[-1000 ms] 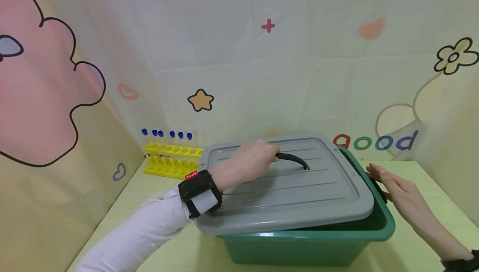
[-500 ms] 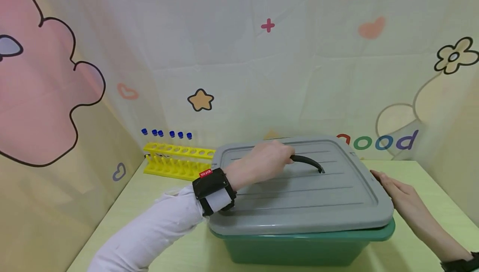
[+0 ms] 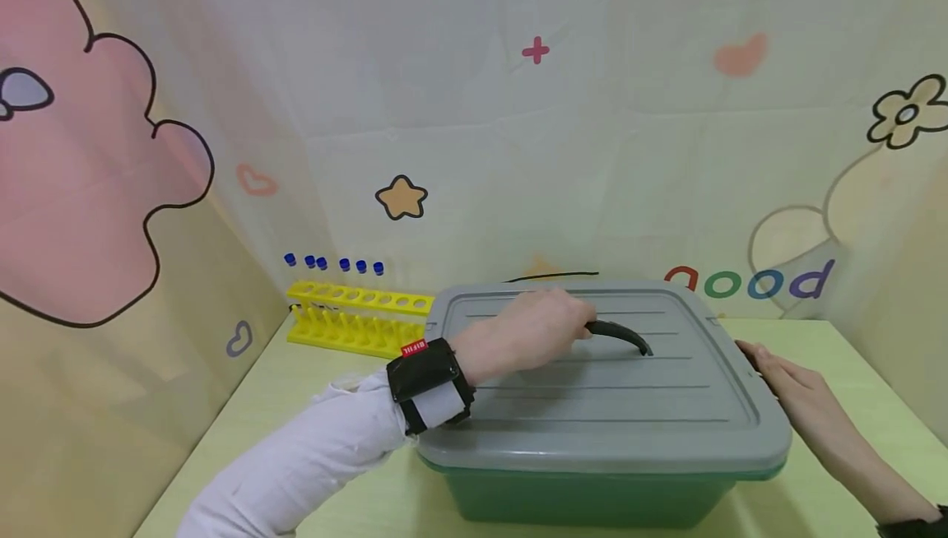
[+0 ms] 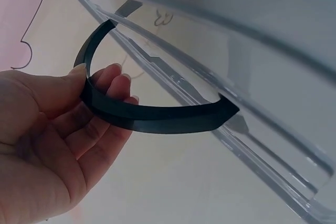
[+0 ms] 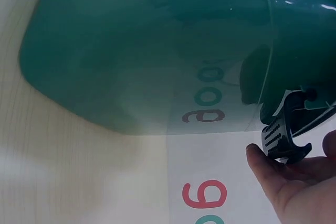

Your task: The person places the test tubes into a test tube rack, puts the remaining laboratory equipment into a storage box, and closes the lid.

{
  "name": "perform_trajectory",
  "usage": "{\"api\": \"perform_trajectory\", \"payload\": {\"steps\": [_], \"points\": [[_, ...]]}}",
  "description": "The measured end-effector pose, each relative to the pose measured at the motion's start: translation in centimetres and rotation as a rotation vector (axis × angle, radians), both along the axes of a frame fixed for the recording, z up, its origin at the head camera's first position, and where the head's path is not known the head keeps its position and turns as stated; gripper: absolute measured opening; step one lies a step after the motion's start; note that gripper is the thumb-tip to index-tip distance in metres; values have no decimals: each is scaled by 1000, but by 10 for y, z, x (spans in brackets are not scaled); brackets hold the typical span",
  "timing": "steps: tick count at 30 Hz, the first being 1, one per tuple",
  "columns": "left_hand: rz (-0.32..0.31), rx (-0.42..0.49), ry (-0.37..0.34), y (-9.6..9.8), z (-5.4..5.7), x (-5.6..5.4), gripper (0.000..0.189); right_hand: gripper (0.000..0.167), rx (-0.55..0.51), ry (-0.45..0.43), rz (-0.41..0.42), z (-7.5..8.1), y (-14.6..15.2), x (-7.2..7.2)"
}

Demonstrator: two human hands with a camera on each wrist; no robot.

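Note:
My left hand (image 3: 529,332) grips the black curved handle (image 3: 620,334) on top of the grey lid (image 3: 592,406). In the left wrist view, thumb and fingers curl round one part of that handle (image 4: 157,118). The lid covers the top of the green plastic bin (image 3: 592,498), with the bin's rim showing below its front edge. My right hand (image 3: 810,402) lies along the bin's right side, fingers mostly straight. Seen from the right wrist, its fingertips touch a black latch (image 5: 281,135) that hangs out from the side of the bin.
A yellow test tube rack (image 3: 348,324) stands behind the bin at the left. Several blue caps (image 3: 344,264) show in a row above the rack. A patterned curtain (image 3: 474,110) hangs behind the pale green table (image 3: 274,406).
The left hand has moved the lid to the right and down, covering the gap at the bin's right side. The right hand has stayed at that side, its fingers closer in.

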State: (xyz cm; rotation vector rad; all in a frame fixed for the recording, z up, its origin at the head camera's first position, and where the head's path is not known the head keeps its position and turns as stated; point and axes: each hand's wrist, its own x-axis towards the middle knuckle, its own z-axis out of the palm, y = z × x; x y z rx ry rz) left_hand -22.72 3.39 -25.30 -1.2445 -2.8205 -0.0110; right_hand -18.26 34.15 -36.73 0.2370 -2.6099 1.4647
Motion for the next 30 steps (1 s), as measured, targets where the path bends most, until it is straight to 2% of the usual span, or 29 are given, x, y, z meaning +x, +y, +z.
{"api": "perform_trajectory", "payload": {"steps": [4, 9, 14, 18, 21, 23, 26, 30], "points": [[1, -23, -14, 1, 0, 3, 14, 56, -29, 7, 7, -1, 0, 0], [-35, -72, -10, 3, 1, 6, 10, 54, -100, -1, 30, -4, 0, 1], [-27, -67, 15, 3, 1, 7, 12, 56, -19, -22, -12, -2, 0, 1], [-7, -36, -10, -2, 2, 5, 14, 60, 51, -110, -56, 3, -3, 1], [15, -11, -41, -11, 1, 3, 15, 63, 70, -146, -67, 7, -7, 0], [28, 14, -52, -21, 0, 2, 14, 63, 84, -135, -71, 10, -8, -1], [40, 61, -79, -40, -2, 1, 14, 63, 93, -131, -66, 12, -9, -1], [52, 179, -98, -73, -8, 4, 19, 64, 97, -155, -66, 12, -10, -1]]}}
